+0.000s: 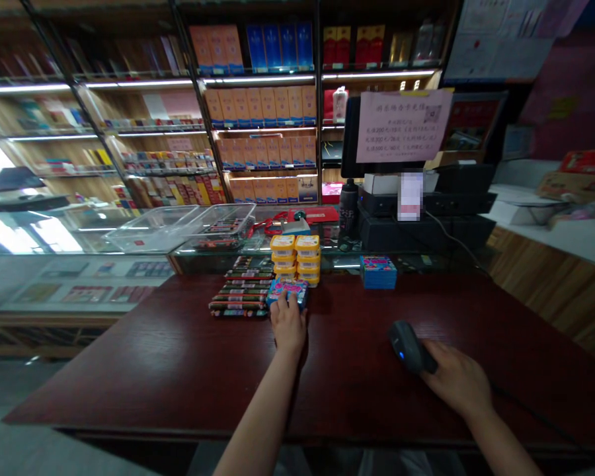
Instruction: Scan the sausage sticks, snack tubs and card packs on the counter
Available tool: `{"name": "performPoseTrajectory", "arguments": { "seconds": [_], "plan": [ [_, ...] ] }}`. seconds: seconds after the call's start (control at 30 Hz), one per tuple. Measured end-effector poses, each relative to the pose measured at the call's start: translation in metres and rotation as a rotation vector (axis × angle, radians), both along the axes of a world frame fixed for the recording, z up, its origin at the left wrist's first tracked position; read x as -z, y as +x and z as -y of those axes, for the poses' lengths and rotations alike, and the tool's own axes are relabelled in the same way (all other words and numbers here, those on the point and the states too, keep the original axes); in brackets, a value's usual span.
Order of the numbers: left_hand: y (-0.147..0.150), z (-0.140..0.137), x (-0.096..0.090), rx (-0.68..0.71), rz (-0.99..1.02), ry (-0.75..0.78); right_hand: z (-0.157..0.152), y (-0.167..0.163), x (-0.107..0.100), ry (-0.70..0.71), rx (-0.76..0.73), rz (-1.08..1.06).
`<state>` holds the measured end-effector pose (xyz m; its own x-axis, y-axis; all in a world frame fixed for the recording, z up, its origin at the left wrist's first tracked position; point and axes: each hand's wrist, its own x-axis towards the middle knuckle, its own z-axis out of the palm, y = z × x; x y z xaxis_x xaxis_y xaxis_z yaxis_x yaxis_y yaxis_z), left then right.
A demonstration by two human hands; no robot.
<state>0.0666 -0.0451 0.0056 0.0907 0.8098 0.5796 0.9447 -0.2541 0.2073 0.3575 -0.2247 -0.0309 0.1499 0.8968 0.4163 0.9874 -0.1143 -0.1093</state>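
In the head view, a blue pack (288, 288) is lying on the table (188, 377) right under the fingers of the left hand (290, 324). Those fingers are touching its top and near edge; whether they are closing round it, I cannot tell. The right hand (459, 380) is holding a scanner (406, 345) by its handle, fingers wrapping it, and a blue light is glowing on the scanner's side. The scanner's head is pointing away from the person, well to the right of the pack.

Just left of the left hand's grip, wrapped sticks (242, 297) are lying side by side in a row running away from the person. Just beyond that grip, yellow tubs (296, 259) are standing stacked in two columns. Ahead of the right hand's grip, past the scanner, a stack of blue packs (378, 273) is sitting near the table's far edge.

Farther beyond both hands, a dark bottle (348, 208) is standing beside a screen bearing a pink sign (404, 125). Beyond the sticks, clear bins (223, 221) are resting on a glass counter. Behind everything, shelves are holding orange boxes (260, 107).
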Motion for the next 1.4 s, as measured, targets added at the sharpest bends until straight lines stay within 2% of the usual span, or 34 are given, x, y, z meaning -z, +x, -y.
{"name": "performPoseTrajectory", "arguments": {
  "seconds": [0.2, 0.3, 0.4, 0.5, 0.63, 0.73, 0.83, 0.93, 1.0, 1.17, 1.2, 1.27, 1.4],
  "plan": [
    [-0.007, 0.002, -0.004, 0.027, 0.029, 0.092, -0.001, 0.002, 0.000, -0.032, -0.008, 0.010],
    [-0.011, 0.002, -0.003, 0.216, 0.175, 0.197, -0.001, 0.001, 0.000, -0.038, 0.007, 0.021],
    [-0.010, 0.004, -0.002, 0.454, 0.439, 0.227, 0.000, -0.001, 0.000, -0.040, 0.016, 0.023],
    [0.003, 0.005, 0.001, 0.546, 0.849, 0.052, -0.001, -0.003, 0.001, -0.018, 0.027, 0.021],
    [0.033, 0.003, 0.004, 0.632, 1.453, -0.399, -0.001, -0.004, 0.001, -0.007, 0.026, -0.003],
    [0.050, -0.004, 0.007, 0.701, 1.676, -0.615, -0.002, -0.007, -0.004, -0.033, 0.043, -0.025],
    [0.059, -0.012, 0.014, 0.714, 1.746, -0.664, -0.003, -0.010, -0.016, -0.078, 0.063, -0.073],
    [0.063, -0.019, 0.025, 0.702, 1.738, -0.629, -0.005, -0.012, -0.032, -0.169, 0.114, -0.164],
    [0.065, -0.022, 0.031, 0.686, 1.732, -0.585, -0.005, -0.014, -0.042, -0.182, 0.119, -0.261],
    [0.065, -0.023, 0.039, 0.649, 1.733, -0.527, 0.000, -0.031, -0.053, -0.103, -0.118, -0.670],
    [0.065, -0.023, 0.039, 0.643, 1.723, -0.529, 0.002, -0.036, -0.055, -0.050, -0.136, -0.724],
    [0.065, -0.022, 0.040, 0.632, 1.701, -0.533, 0.006, -0.049, -0.058, -0.018, -0.151, -0.784],
    [0.066, -0.021, 0.040, 0.623, 1.688, -0.539, 0.011, -0.063, -0.061, 0.085, -0.072, -0.842]
  ]
}}
